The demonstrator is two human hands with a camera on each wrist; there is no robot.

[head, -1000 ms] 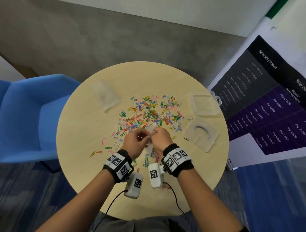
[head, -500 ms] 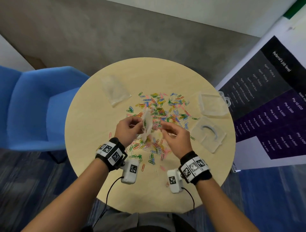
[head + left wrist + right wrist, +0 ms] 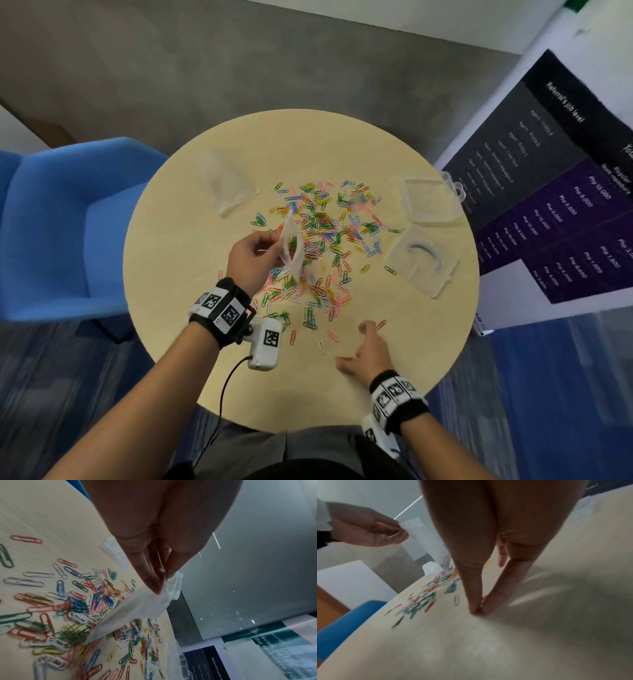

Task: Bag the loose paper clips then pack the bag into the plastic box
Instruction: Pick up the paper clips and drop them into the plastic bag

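Note:
Coloured paper clips (image 3: 325, 236) lie scattered over the middle of the round table (image 3: 308, 147). My left hand (image 3: 253, 253) pinches the top edge of a small clear bag (image 3: 291, 246) and holds it up over the pile, its lower corner down among the clips (image 3: 77, 608). My right hand (image 3: 366, 346) is low at the near edge. Its thumb and a fingertip meet on the tabletop (image 3: 476, 609) around a red clip (image 3: 485, 598). The clear plastic box (image 3: 428, 202) lies open at the right, with its other half (image 3: 421, 263) in front of it.
A pile of spare clear bags (image 3: 222, 185) sits at the far left of the table. A blue armchair (image 3: 51, 222) stands close on the left. A printed banner (image 3: 548, 192) stands just right of the box. Stray clips lie near the front edge.
My right hand has left the bag's mouth and dropped back to the near edge of the table. My left hand has kept the bag raised, a little further left.

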